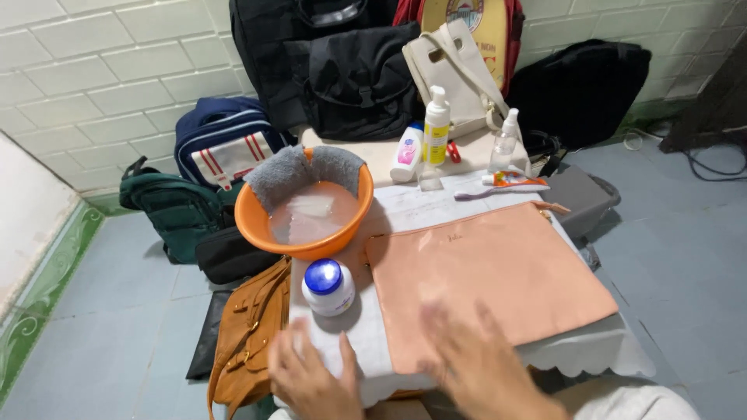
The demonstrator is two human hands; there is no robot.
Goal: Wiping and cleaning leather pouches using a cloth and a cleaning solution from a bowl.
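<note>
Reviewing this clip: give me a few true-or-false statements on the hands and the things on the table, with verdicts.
1. The right hand lies on the pink pouch. True.
2. The orange basin is dry and bare. False: it holds cloudy water, and a grey cloth hangs over its rim.
3. The white jar has a blue lid. True.
4. The left hand holds the jar. False: it rests on the white table cover, nearer the person than the jar.
5. The toothbrush lies inside the basin. False: it lies beyond the pouch.

head view, looking down, close over table (405, 210)
</note>
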